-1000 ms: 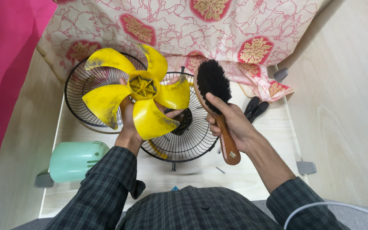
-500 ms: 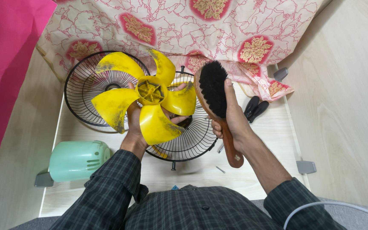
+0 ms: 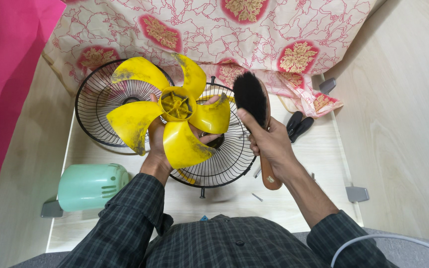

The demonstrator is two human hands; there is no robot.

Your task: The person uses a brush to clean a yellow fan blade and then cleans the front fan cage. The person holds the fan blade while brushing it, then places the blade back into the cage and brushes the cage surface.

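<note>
My left hand (image 3: pixel 156 140) holds up a dusty yellow fan blade (image 3: pixel 167 110) with several vanes, gripping it from behind near the hub. My right hand (image 3: pixel 270 143) is closed on the handle of a wooden brush (image 3: pixel 255 110) with black bristles, held upright just right of the blade. The bristles face left toward the nearest vane without clearly touching it. Below both hands lie two black wire fan grilles (image 3: pixel 95 106) (image 3: pixel 224 159) on the light wooden surface (image 3: pixel 299 164).
A mint green fan motor housing (image 3: pixel 90 186) lies at the lower left. A floral pink and cream cloth (image 3: pixel 214 30) covers the back. Black-handled pliers (image 3: pixel 298 126) and small screws (image 3: pixel 257 197) lie right of the grilles. Pink fabric (image 3: pixel 6 74) hangs at left.
The fan blade shifted right and slightly down, then held. The brush turned in my right hand so its bristles face the blade edge-on, and it came closer to the vanes.
</note>
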